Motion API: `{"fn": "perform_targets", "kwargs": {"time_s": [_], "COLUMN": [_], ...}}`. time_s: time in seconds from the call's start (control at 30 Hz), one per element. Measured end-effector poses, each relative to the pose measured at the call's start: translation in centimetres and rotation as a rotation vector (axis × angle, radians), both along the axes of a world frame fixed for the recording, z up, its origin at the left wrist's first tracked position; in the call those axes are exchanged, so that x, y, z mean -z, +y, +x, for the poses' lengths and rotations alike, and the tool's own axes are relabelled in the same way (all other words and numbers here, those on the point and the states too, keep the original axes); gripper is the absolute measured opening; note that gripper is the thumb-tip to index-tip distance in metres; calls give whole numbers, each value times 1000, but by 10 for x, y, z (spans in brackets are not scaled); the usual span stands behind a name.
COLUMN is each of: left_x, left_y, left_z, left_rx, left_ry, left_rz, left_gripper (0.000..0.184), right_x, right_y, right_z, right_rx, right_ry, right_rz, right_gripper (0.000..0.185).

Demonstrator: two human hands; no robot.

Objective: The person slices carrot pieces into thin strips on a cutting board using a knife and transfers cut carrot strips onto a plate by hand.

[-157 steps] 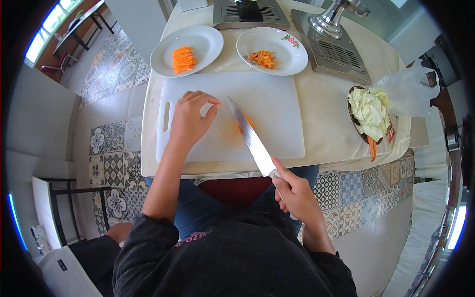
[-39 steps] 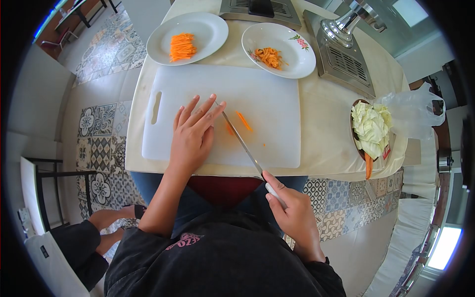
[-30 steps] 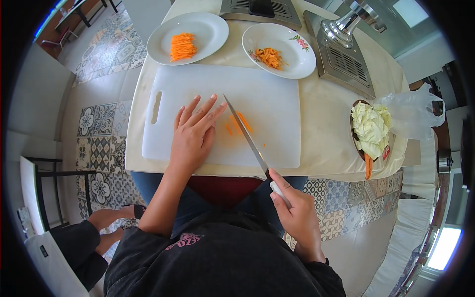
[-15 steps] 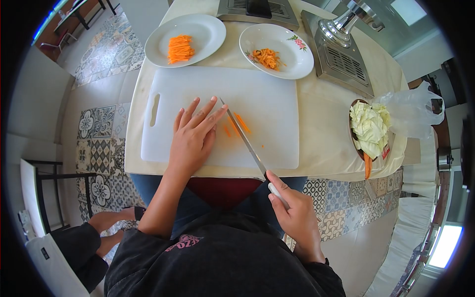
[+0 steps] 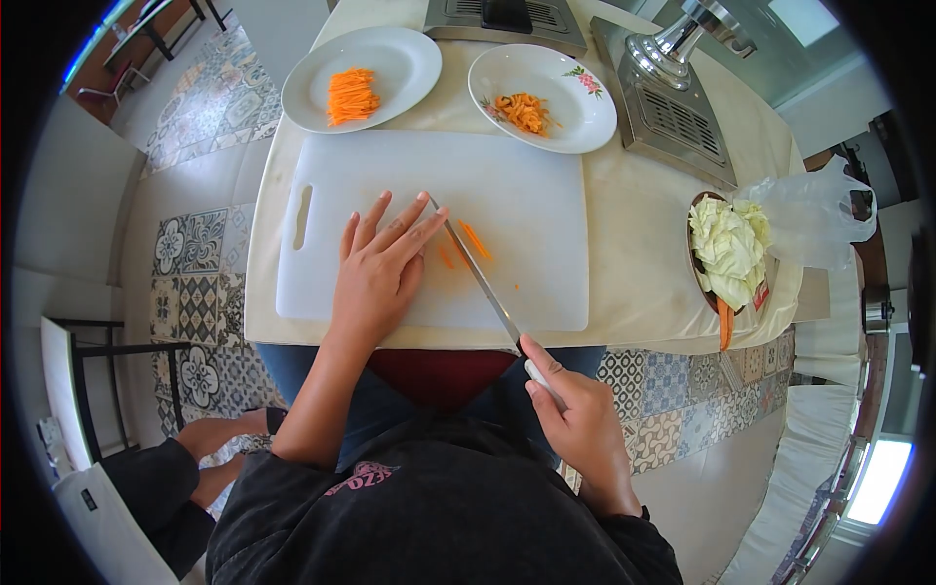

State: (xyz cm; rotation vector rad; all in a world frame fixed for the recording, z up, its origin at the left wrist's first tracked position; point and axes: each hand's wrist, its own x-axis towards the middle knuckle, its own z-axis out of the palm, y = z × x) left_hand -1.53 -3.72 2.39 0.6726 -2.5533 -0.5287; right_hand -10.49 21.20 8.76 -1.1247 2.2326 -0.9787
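My left hand [image 5: 378,273] lies over the white cutting board [image 5: 531,200] with its fingers stretched and spread. Its fingertips are beside the tip of a knife [image 5: 492,296]; whether they touch the blade I cannot tell. My right hand [image 5: 577,408] is closed around the knife's white handle, and the blade slants up and left across the board. Thin carrot strips [image 5: 475,240] lie just right of the blade. On its left, partly hidden near my fingers, are more small carrot pieces [image 5: 446,257].
Behind the board are a white plate [image 5: 414,73] with carrot matchsticks [image 5: 352,96] and a flowered plate [image 5: 583,122] with carrot scraps [image 5: 525,113]. Cabbage [image 5: 726,249], whole carrots [image 5: 724,324] and a plastic bag [image 5: 814,224] sit right. Metal stoves [image 5: 673,117] stand at the back.
The knife and my right hand have shifted slightly left and up. My left hand keeps nearly the same place and its fingers stay spread.
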Motion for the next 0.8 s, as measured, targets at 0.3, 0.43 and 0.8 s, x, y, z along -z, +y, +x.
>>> {"fn": "perform_targets", "kwargs": {"time_s": [0.3,0.43,0.8], "left_x": [-2,-1,2], "left_y": [0,-3,-10], "left_z": [-3,-6,-8], "left_rx": [8,19,-31], "left_ry": [-3,15,54], "left_rz": [-2,-14,13], "left_gripper": [47,44,46], "right_x": [1,-5,20], "right_y": [-2,-4,-16], "right_z": [1,-2,3], "right_rx": [-44,-60,-83], "right_ry": [24,31,178], "right_rz": [0,49,28], "right_gripper": [54,54,57]}}
